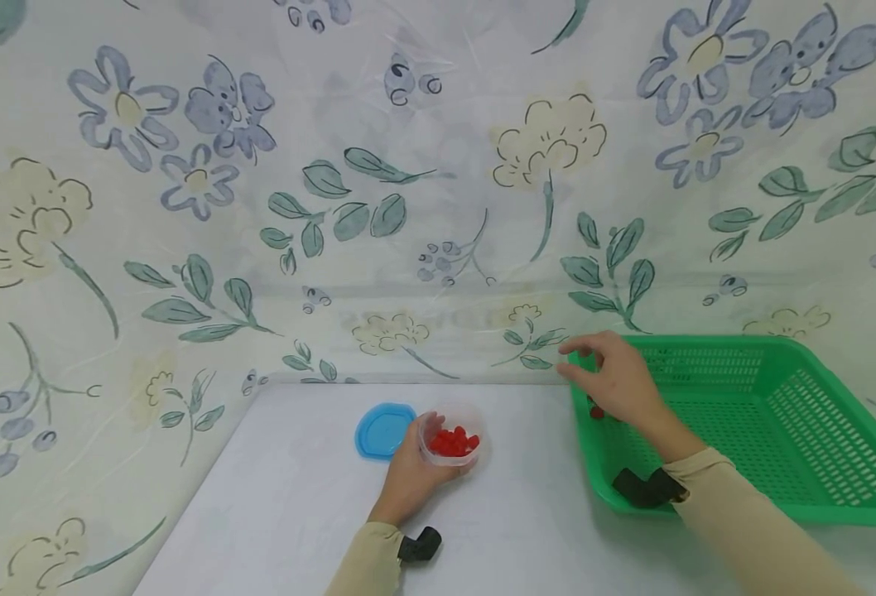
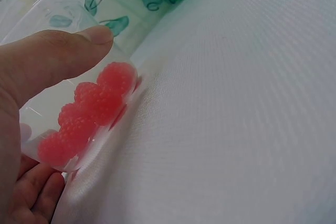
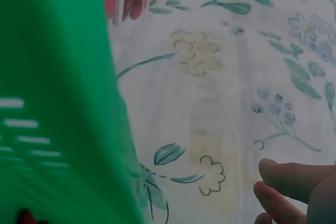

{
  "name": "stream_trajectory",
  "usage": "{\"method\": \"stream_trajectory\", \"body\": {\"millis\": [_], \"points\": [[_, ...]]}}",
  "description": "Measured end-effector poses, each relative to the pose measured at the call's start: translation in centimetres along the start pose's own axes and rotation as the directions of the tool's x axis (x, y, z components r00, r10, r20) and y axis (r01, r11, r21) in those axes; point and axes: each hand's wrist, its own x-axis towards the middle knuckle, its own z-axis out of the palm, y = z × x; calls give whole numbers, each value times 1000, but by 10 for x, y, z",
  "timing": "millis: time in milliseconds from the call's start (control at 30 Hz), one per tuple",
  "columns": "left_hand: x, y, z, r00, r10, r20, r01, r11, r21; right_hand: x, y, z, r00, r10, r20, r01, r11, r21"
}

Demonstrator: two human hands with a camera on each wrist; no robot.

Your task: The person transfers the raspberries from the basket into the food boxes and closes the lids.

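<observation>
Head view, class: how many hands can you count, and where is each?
2. The left hand grips the clear cup of red berries; the right hand is over the left side of the green basket.

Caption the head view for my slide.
Left hand holding a clear container of red berries beside a blue lid, right hand at the edge of a green basket.

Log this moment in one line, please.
left hand: holds clear container of red berries | right hand: near green basket, nothing visibly held | blue lid: on table
</observation>
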Motion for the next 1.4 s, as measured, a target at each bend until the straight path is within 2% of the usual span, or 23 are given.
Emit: {"method": "stream_trajectory", "body": {"millis": [167, 367, 500, 800, 900, 1133, 1233, 1400], "points": [[-1, 1, 0, 1000, 1, -1, -1, 1000, -5, 3, 17, -14, 999, 36, 30, -34, 998, -45], [0, -1, -1, 1000, -1, -4, 1, 1000, -4, 8, 43, -28, 991, 97, 86, -95, 995, -35], [0, 0, 0, 1000, -4, -6, 4, 1000, -2, 11, 59, -33, 983, 133, 123, -129, 991, -42], [0, 0, 2, 1000, 3, -6, -3, 1000, 3, 14, 91, -39, 961, 163, 222, -158, 987, -41], [1, 1, 2, 1000, -11, -7, 11, 1000, 10, 14, 100, -40, 952, 174, 253, -166, 985, -53], [0, 3, 1, 1000, -1, -4, 1, 1000, 15, 13, 116, -41, 908, 194, 371, -184, 981, -61], [1, 2, 2, 1000, -11, -7, 11, 1000, 19, 11, 120, -42, 880, 185, 437, -181, 982, -50], [1, 1, 3, 1000, -14, -4, 14, 1000, 16, 9, 127, -44, 831, 209, 515, -230, 973, -24]]}}
